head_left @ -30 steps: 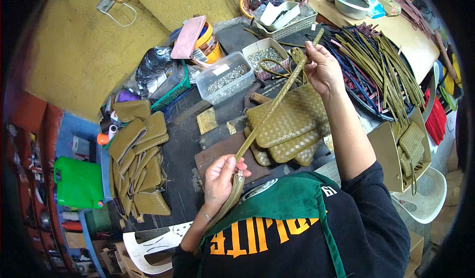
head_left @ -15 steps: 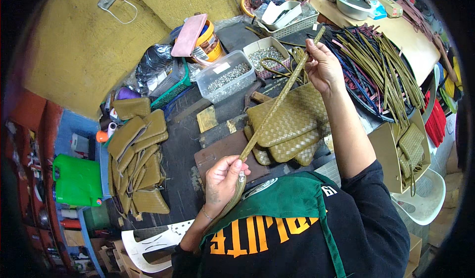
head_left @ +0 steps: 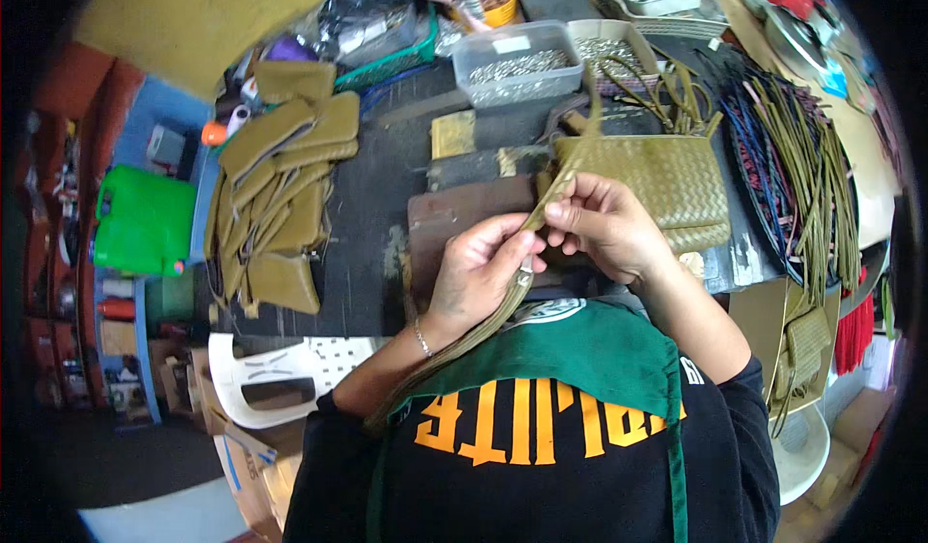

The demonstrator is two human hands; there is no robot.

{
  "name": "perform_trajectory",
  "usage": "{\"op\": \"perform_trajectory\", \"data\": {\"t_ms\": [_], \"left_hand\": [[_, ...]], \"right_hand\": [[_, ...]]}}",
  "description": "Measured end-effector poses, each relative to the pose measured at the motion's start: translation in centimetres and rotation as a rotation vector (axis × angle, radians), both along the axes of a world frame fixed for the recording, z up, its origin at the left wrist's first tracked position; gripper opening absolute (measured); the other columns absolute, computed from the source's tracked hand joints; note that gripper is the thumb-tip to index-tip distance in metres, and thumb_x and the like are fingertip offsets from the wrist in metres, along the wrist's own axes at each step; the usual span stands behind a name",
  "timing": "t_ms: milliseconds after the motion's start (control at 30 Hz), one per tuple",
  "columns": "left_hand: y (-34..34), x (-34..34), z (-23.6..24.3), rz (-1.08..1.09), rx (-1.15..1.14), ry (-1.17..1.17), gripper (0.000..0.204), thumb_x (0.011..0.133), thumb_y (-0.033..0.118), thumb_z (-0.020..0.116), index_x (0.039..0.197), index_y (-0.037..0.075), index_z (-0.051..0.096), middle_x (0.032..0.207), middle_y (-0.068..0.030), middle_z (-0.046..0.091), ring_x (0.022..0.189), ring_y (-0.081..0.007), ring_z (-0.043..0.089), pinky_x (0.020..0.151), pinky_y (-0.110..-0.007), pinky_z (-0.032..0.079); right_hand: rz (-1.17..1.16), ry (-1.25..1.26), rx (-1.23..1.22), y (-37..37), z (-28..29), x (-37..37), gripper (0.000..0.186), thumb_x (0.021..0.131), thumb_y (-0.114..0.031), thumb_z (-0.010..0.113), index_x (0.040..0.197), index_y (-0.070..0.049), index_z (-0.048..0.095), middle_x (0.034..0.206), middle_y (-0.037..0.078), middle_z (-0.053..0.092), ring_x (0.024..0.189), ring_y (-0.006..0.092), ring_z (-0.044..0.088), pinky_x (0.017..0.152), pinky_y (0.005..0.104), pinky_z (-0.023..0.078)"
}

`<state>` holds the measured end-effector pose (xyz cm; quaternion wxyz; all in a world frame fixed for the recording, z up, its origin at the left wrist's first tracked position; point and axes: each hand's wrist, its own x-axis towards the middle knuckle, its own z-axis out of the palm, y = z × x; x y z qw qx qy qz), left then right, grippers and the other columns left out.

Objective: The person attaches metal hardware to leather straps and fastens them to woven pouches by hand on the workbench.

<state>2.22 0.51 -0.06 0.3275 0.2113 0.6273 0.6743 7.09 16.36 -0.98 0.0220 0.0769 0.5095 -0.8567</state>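
A long olive strap (head_left: pixel 488 323) passes through both hands and hangs down along my left forearm. My left hand (head_left: pixel 483 271) is closed around it, with a small silvery metal fitting (head_left: pixel 526 265) showing at the fingers. Close beside it, my right hand (head_left: pixel 611 226) pinches the same strap a little higher up. The strap's upper end sticks out beyond the fingers and is blurred. Just behind my hands lie olive woven bags (head_left: pixel 648 171), stacked on the dark table (head_left: pixel 387 185). A brown flat board (head_left: pixel 464 214) lies near my left hand.
A pile of olive pouches (head_left: pixel 275 185) lies at the left. Clear tubs of small metal parts (head_left: pixel 512 65) stand at the back. Many olive and dark straps (head_left: pixel 802 157) fill a round tray at the right. A white plastic chair (head_left: pixel 251 369) stands at the near left.
My right hand has come down along the strap from its far end to beside my left hand. The view has shifted, so the table's things appear higher up.
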Motion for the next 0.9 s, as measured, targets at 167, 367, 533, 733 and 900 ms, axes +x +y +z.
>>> {"op": "perform_trajectory", "data": {"t_ms": [167,367,533,733,900], "left_hand": [[-0.6,-0.7,0.4,0.152,-0.058,0.147,0.025,0.084,0.018,0.049,0.096,-0.004,0.053,0.08,-0.008,0.057,0.07,-0.0129,0.055,0.062,-0.021,0.044],[-1.9,-1.3,0.7,-0.232,-0.252,0.468,0.009,0.076,0.004,0.055,0.08,-0.003,0.059,0.08,-0.0065,0.058,0.072,-0.0103,0.055,0.064,-0.021,0.043],[-1.7,-1.3,0.7,-0.185,-0.265,0.412,0.008,0.076,0.002,0.053,0.077,-0.002,0.059,0.078,-0.0062,0.058,0.071,-0.0096,0.054,0.063,-0.021,0.043],[-1.5,-1.3,0.9,-0.174,-0.253,0.413,0.008,0.077,0.002,0.053,0.076,-0.003,0.059,0.077,-0.0059,0.058,0.071,-0.0092,0.054,0.062,-0.02,0.043],[-1.6,-1.1,0.4,-0.137,-0.154,0.456,0.008,0.074,0.005,0.057,0.076,-0.002,0.057,0.073,-0.006,0.055,0.064,-0.0097,0.051,0.056,-0.021,0.04]], "right_hand": [[-0.047,-0.028,-0.304,0.3,-1.4,-0.8,0.009,0.082,-0.011,0.05,0.085,-0.004,0.046,0.074,0.007,0.056,0.061,0.0118,0.057,0.05,0.0198,0.046],[-0.07,-0.027,-0.285,0.4,-2.0,-0.1,0.01,0.079,-0.005,0.053,0.085,-0.003,0.046,0.074,0.008,0.057,0.064,0.0145,0.06,0.051,0.02,0.049],[-0.092,0.02,-0.257,0.4,-1.0,0.1,0.016,0.075,0.001,0.056,0.086,-0.002,0.046,0.074,0.007,0.057,0.065,0.0144,0.059,0.054,0.02,0.049],[-0.067,0.048,-0.25,-0.5,-1.4,0.3,0.021,0.072,0.005,0.057,0.088,-0.003,0.047,0.077,0.007,0.058,0.069,0.0141,0.059,0.061,0.0233,0.05],[-0.039,0.083,-0.237,-1.0,-1.3,0.5,0.024,0.07,0.007,0.058,0.089,-0.004,0.048,0.079,0.007,0.058,0.07,0.0142,0.059,0.063,0.0255,0.05]]}}
